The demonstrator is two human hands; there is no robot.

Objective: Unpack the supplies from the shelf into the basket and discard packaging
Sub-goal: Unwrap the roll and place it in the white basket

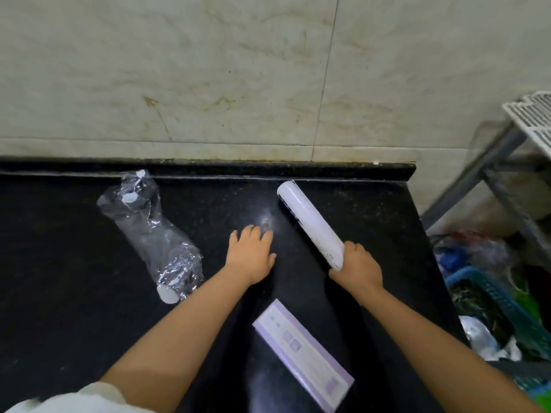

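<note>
Right hand (356, 265) clamps the white roll's (310, 223) near end; it points up-left. Left hand (250, 253) spread flat.

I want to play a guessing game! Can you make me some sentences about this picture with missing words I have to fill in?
1. The right hand grips the near end of a white ____.
2. The left hand lies flat on the ____ counter.
3. The crumpled clear wrapper lies to the ____ of both hands.
4. The flat box near the arms is white and ____.

Missing words: roll; black; left; purple
</note>
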